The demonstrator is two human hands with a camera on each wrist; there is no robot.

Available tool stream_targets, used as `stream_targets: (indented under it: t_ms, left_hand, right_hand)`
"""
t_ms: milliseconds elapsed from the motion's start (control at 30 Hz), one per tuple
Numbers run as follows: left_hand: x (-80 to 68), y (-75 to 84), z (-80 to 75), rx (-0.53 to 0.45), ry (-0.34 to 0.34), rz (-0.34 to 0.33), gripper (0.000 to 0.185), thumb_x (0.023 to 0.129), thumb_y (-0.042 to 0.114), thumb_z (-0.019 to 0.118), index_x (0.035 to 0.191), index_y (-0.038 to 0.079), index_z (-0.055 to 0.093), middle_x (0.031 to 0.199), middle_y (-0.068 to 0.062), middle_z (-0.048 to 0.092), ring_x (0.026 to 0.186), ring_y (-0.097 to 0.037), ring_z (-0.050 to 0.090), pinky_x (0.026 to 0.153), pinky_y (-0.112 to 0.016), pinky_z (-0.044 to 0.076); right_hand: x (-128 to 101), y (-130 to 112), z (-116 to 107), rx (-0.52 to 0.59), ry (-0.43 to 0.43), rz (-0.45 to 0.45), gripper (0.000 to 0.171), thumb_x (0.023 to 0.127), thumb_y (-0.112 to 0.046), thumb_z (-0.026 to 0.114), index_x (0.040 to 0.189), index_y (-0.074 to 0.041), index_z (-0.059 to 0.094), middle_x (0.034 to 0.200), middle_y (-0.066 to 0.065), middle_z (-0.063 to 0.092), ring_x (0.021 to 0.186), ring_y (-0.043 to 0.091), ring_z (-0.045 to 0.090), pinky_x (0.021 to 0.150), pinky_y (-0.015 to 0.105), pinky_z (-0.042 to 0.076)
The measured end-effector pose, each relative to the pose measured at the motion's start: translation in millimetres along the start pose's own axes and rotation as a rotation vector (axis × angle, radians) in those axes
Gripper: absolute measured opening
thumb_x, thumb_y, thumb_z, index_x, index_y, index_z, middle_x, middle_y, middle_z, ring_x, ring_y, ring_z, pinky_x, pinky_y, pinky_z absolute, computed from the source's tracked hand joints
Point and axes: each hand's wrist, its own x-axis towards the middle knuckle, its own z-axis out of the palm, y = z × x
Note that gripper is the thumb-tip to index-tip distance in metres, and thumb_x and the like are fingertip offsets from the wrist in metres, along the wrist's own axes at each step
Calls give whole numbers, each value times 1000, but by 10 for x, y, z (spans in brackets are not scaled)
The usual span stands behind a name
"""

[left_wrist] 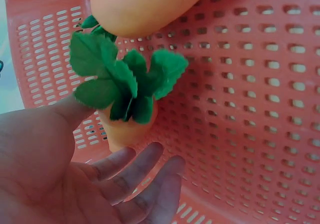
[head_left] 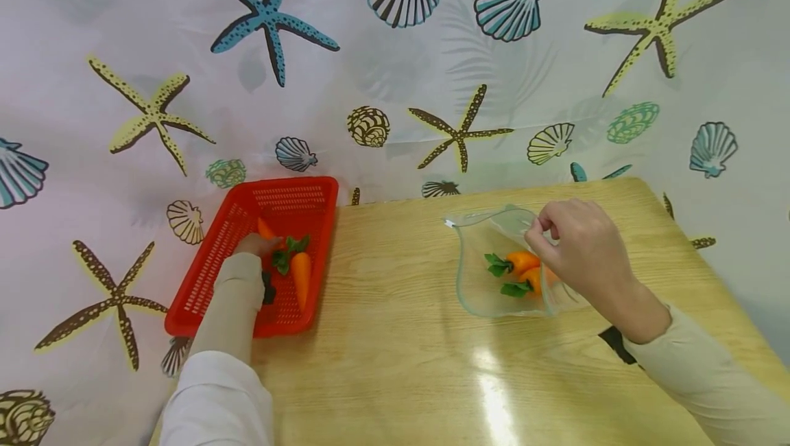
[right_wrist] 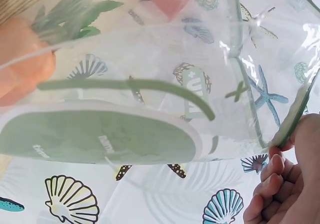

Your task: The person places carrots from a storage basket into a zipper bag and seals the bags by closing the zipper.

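Observation:
My left hand [head_left: 256, 245] reaches into a red plastic basket [head_left: 331, 226]. In the left wrist view its fingers lie loosely bent around the top of a leafy carrot [left_wrist: 131, 129], with the thumb tip hidden behind the leaves. Another carrot [head_left: 300, 278] lies along the basket's right side, and an orange piece [head_left: 265, 228] shows beyond the hand. On the right, my right hand [head_left: 580, 243] pinches the rim of a clear zip bag [head_left: 481, 302] between thumb and fingers. The bag's mouth gapes, and orange carrots [head_left: 523, 262] with green leaves lie inside.
The wooden table [head_left: 395, 336] spreads between basket and bag. Behind it hangs a white cloth [head_left: 395, 62] printed with starfish and shells. A small black patch [head_left: 617, 344] is on the table beside the right wrist. Green print [right_wrist: 100, 136] marks the bag.

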Motion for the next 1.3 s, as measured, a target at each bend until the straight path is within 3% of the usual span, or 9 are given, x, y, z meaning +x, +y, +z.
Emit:
stream_targets:
  t_ms: [167,300,500,600,767,867,1000,1167,1300]
  left_hand:
    - [-88,7,34,-3,38,26,69,96,42,38,123,-22,42,120,-37,47,101,-42,53,85,-47,46]
    - [-87,11,72,-19,32,28,69,97,43,36,125,-20,41,121,-36,47,102,-42,52,86,-47,46]
    - [-96,-27,82,-88,13,15,60,96,40,41,117,-15,50,108,-28,54,88,-34,53,79,-44,48]
    - [-85,-71,77,-72,24,27,59,95,40,43,117,-14,50,108,-27,54,88,-33,53,80,-45,47]
    - [-84,-138,30,-57,81,45,59,93,39,46,114,-16,50,105,-28,53,84,-32,52,76,-43,47]
    - [-112,-154,-15,-64,112,45,65,93,39,46,121,-20,42,108,-31,49,84,-33,50,74,-44,46]
    - [-142,-178,-62,-136,158,33,69,91,37,48,128,-19,30,108,-29,44,87,-35,47,75,-43,45]
    - [-175,-240,-115,-219,249,59,60,90,34,53,123,-12,34,100,-21,44,84,-32,46,70,-37,43]
    - [-306,-234,-172,-263,306,98,57,90,31,53,125,-9,32,102,-22,44,80,-31,49,66,-34,44]
  right_hand:
    - [-6,-1,-22,-12,-17,-3,17,77,-15,49,63,-7,54,54,3,48,49,18,41,51,34,36]
    - [-9,4,-44,-17,-23,-7,18,77,-16,47,63,-7,54,54,3,47,48,18,41,50,33,36]
    - [-4,0,-65,-31,-48,-9,23,80,-18,42,63,-6,53,54,2,45,49,18,39,51,32,36]
    - [-4,-2,-69,-31,-51,-12,24,81,-17,41,63,-7,52,54,2,44,49,18,39,52,32,36]
    - [-10,-2,-63,-13,-31,-12,20,79,-15,44,62,-7,51,54,2,45,48,17,40,51,32,36]
    - [-14,-1,-55,-5,-25,-9,19,78,-15,45,62,-7,52,54,2,45,49,18,40,52,33,36]
    - [-23,0,-37,4,-15,-12,18,77,-15,47,62,-8,52,53,2,46,49,18,40,51,33,36]
    - [-31,-1,-17,5,-6,-12,17,77,-15,48,62,-8,52,53,1,46,49,17,40,50,33,35]
    - [-34,-2,-6,9,5,-7,15,75,-15,49,62,-8,52,54,1,45,48,17,39,50,33,35]
